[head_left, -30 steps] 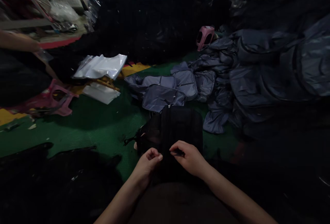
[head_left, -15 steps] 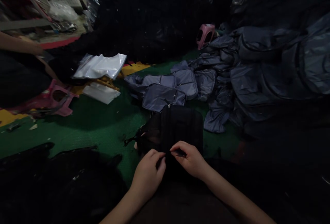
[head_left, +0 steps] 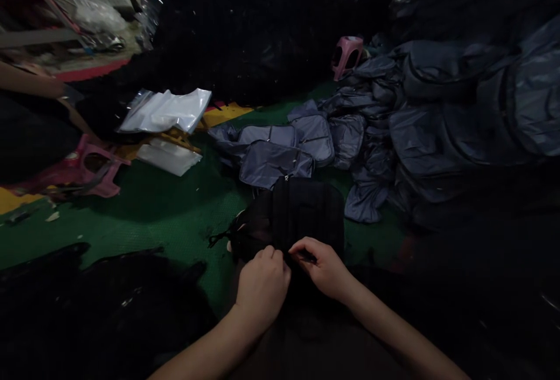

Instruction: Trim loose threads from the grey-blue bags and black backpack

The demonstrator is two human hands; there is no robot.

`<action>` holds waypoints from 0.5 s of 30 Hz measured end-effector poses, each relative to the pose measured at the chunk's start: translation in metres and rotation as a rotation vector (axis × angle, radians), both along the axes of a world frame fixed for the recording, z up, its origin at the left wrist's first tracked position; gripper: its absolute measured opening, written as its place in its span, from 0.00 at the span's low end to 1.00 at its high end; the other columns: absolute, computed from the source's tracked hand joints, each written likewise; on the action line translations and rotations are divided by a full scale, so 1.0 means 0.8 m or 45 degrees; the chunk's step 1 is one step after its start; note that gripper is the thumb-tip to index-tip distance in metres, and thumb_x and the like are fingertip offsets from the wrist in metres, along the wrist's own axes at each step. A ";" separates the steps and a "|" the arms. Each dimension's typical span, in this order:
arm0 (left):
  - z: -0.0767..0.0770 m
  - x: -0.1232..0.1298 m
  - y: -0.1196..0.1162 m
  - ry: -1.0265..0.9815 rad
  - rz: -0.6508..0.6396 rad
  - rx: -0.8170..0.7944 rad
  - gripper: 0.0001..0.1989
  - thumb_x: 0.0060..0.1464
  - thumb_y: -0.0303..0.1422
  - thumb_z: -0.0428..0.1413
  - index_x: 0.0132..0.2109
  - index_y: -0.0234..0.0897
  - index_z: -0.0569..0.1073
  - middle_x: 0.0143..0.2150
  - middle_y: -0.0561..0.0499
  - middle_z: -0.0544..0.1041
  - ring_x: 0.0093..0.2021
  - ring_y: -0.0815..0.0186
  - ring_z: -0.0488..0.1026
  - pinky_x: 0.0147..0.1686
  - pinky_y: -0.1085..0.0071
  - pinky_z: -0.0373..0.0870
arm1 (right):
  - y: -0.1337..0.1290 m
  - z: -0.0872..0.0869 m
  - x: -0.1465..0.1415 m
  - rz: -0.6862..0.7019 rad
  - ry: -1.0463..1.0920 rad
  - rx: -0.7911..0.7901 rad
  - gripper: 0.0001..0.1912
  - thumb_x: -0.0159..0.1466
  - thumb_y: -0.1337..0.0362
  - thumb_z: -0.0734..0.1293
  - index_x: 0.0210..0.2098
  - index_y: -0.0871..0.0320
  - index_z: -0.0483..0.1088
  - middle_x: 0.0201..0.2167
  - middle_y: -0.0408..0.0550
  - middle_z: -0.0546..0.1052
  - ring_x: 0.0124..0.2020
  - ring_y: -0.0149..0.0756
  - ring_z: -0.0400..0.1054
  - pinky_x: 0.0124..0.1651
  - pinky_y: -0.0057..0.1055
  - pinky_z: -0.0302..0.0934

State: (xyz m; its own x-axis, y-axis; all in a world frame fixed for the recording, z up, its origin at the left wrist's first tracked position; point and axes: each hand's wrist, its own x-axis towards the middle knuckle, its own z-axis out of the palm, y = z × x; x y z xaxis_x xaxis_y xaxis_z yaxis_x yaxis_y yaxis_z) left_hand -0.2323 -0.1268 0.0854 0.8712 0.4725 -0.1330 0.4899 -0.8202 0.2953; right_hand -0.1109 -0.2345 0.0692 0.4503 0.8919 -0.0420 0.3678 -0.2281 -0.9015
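A black bag (head_left: 308,208) with a zipper pull at its far end lies in front of me. My left hand (head_left: 263,281) is closed at the bag's near part, its back up and its fingertips hidden. Close beside it on the right, my right hand (head_left: 319,266) pinches at the same dark part, thumb and forefinger together. What either hand grips is too dark and small to make out. A black drawstring cord (head_left: 219,238) sticks out at the bag's left.
Grey-blue bags (head_left: 437,129) are heaped at the right and beyond the black bag. Plastic packets (head_left: 168,110) lie left, near a pink stool (head_left: 98,164) and another person's arm (head_left: 30,83). Dark bags (head_left: 109,310) cover the near left of the green floor (head_left: 144,216).
My left hand has turned back-up and moved slightly right and up, closer to my right hand; its fingers are now curled in. My right hand has hardly moved.
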 end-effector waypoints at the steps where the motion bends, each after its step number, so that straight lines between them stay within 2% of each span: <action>1: -0.002 0.000 0.002 -0.020 0.006 -0.004 0.11 0.55 0.30 0.45 0.32 0.36 0.71 0.32 0.46 0.73 0.35 0.60 0.71 0.31 0.68 0.61 | 0.000 0.000 0.000 0.001 0.006 0.002 0.08 0.61 0.69 0.63 0.38 0.56 0.71 0.35 0.45 0.74 0.37 0.33 0.69 0.40 0.29 0.62; 4: -0.004 -0.004 0.013 -0.128 0.103 -0.167 0.07 0.52 0.29 0.48 0.30 0.37 0.70 0.31 0.48 0.73 0.32 0.64 0.70 0.30 0.70 0.60 | -0.001 0.001 0.001 0.006 0.019 0.012 0.08 0.60 0.70 0.63 0.39 0.56 0.71 0.36 0.44 0.74 0.38 0.33 0.68 0.41 0.29 0.62; 8: 0.003 -0.014 0.035 -0.294 0.317 -0.690 0.05 0.47 0.28 0.50 0.28 0.39 0.69 0.26 0.54 0.72 0.28 0.66 0.68 0.29 0.72 0.62 | -0.001 0.003 0.001 0.015 0.041 0.021 0.09 0.60 0.70 0.63 0.39 0.55 0.70 0.36 0.44 0.74 0.38 0.33 0.69 0.41 0.29 0.62; 10: 0.006 -0.019 0.043 -0.337 0.376 -0.850 0.05 0.47 0.29 0.49 0.29 0.39 0.70 0.26 0.54 0.72 0.29 0.65 0.69 0.30 0.71 0.63 | -0.001 0.003 0.001 0.015 0.042 0.023 0.08 0.60 0.69 0.64 0.39 0.55 0.70 0.36 0.44 0.74 0.38 0.33 0.69 0.41 0.29 0.62; 12: 0.006 -0.023 0.043 -0.359 0.359 -0.861 0.06 0.49 0.31 0.49 0.30 0.38 0.71 0.29 0.52 0.73 0.31 0.64 0.70 0.32 0.70 0.64 | -0.001 0.003 0.001 0.015 0.038 0.021 0.08 0.60 0.69 0.64 0.39 0.55 0.70 0.36 0.44 0.74 0.38 0.33 0.69 0.42 0.29 0.62; 15: 0.003 -0.026 0.032 -0.316 0.237 -0.709 0.08 0.52 0.34 0.50 0.35 0.39 0.72 0.34 0.50 0.74 0.34 0.64 0.71 0.34 0.70 0.65 | -0.001 0.004 0.001 0.020 0.033 0.013 0.08 0.60 0.69 0.64 0.39 0.55 0.70 0.36 0.45 0.74 0.38 0.34 0.69 0.42 0.30 0.63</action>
